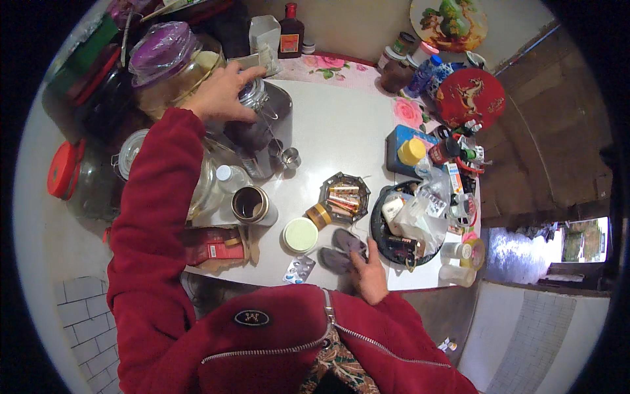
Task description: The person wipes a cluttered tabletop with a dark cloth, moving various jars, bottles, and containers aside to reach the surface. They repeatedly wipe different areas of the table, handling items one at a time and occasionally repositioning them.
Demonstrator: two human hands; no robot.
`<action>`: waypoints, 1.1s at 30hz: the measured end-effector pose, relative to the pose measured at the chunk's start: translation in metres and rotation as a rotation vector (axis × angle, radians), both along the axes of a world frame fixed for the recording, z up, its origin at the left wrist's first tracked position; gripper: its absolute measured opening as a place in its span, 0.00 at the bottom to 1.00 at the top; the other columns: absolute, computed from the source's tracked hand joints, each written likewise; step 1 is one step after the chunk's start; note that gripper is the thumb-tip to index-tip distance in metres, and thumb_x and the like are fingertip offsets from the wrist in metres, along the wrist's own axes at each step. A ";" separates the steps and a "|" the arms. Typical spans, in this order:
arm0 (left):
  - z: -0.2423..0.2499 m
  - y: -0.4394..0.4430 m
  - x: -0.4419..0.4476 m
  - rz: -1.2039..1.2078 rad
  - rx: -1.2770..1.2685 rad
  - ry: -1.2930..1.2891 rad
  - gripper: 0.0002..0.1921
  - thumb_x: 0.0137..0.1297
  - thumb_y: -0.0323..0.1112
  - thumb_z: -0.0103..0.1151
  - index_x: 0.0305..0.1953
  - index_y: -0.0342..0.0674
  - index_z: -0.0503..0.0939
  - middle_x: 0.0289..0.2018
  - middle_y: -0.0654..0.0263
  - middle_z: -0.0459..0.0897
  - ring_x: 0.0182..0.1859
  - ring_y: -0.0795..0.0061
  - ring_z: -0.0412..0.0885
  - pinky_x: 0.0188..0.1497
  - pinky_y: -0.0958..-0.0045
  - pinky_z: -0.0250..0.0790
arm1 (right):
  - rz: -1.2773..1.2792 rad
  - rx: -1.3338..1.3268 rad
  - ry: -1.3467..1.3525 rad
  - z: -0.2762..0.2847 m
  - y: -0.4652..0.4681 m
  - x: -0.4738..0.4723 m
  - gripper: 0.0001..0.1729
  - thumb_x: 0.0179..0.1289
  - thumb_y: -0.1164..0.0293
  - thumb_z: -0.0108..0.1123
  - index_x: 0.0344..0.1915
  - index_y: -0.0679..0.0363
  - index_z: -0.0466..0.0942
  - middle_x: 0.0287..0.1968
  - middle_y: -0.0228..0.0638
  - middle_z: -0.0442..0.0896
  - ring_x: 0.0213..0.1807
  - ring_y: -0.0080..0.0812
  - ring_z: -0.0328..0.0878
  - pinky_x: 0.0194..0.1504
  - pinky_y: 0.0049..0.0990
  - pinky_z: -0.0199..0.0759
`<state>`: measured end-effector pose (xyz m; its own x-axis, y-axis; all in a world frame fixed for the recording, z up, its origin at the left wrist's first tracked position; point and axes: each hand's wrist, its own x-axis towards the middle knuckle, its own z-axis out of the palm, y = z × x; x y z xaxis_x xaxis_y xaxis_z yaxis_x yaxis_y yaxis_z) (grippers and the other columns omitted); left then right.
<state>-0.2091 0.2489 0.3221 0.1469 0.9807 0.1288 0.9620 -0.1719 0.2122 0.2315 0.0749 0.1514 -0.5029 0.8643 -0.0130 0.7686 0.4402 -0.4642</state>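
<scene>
My left hand (221, 93) is spread over the top of a clip-top glass jar (253, 96). Its thumb and forefinger are apart on either side of the lid; contact is unclear. The jar's dark contents show through the glass, and a small metal cup (291, 158) hangs low at its side. At the front edge, my right hand (369, 278) touches a purplish-grey two-lobed thing (337, 258), too blurred to name. Whether the fingers grip it is unclear. Close by are a pale green round lid (300, 235), a blister pack (299, 270) and a gold-banded small jar (319, 216).
An ashtray-like dish (344, 197) holds several cigarette-like sticks. A black basket (376, 231) full of packets stands right of it. On the left are an uncapped flask (249, 204), a white-capped bottle (234, 178) and a red-lidded jar (66, 170). Bottles and a red round tin (470, 98) crowd the back right.
</scene>
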 end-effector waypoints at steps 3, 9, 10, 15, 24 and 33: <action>0.000 -0.003 0.001 0.020 -0.007 0.000 0.45 0.40 0.47 0.70 0.67 0.56 0.67 0.56 0.47 0.70 0.57 0.45 0.71 0.60 0.55 0.68 | 0.117 -0.127 -0.171 0.076 0.017 0.014 0.22 0.52 0.79 0.58 0.50 0.57 0.79 0.51 0.58 0.76 0.41 0.58 0.81 0.39 0.43 0.79; 0.004 -0.007 0.004 0.033 0.007 -0.003 0.44 0.40 0.46 0.70 0.66 0.53 0.69 0.54 0.47 0.71 0.55 0.45 0.72 0.60 0.57 0.68 | 0.480 -0.256 -0.049 0.231 0.122 0.022 0.22 0.53 0.77 0.64 0.50 0.59 0.80 0.47 0.48 0.83 0.43 0.53 0.83 0.44 0.38 0.78; 0.004 -0.007 0.005 0.020 0.024 0.004 0.44 0.40 0.46 0.70 0.65 0.53 0.70 0.55 0.48 0.71 0.55 0.45 0.72 0.60 0.57 0.68 | 0.529 -0.190 -0.098 0.244 0.142 0.015 0.21 0.52 0.79 0.64 0.49 0.60 0.81 0.47 0.47 0.83 0.44 0.52 0.82 0.45 0.38 0.78; 0.005 -0.009 0.008 0.047 0.032 -0.004 0.44 0.38 0.43 0.72 0.64 0.48 0.71 0.55 0.50 0.71 0.59 0.47 0.70 0.62 0.58 0.65 | 0.797 -0.075 -0.013 0.259 0.284 -0.046 0.14 0.59 0.75 0.62 0.46 0.63 0.82 0.38 0.47 0.85 0.39 0.42 0.84 0.44 0.34 0.77; 0.014 -0.011 0.015 0.101 -0.019 -0.032 0.45 0.32 0.43 0.73 0.62 0.48 0.72 0.60 0.51 0.68 0.61 0.46 0.68 0.64 0.55 0.62 | 0.368 0.213 0.043 0.071 0.494 -0.217 0.14 0.53 0.71 0.61 0.41 0.58 0.85 0.38 0.52 0.84 0.42 0.52 0.82 0.48 0.46 0.75; 0.017 -0.010 0.019 0.120 0.021 -0.035 0.41 0.30 0.40 0.74 0.57 0.49 0.76 0.57 0.51 0.70 0.59 0.47 0.70 0.61 0.55 0.63 | 0.519 0.296 0.424 -0.087 0.472 -0.386 0.18 0.66 0.59 0.54 0.41 0.64 0.80 0.45 0.49 0.81 0.49 0.52 0.78 0.51 0.44 0.72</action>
<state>-0.1903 0.2385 0.3390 0.0237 0.9880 0.1524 0.9681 -0.0608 0.2432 -0.1543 0.5470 0.0644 -0.7586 0.4500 0.4712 0.2070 0.8521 -0.4806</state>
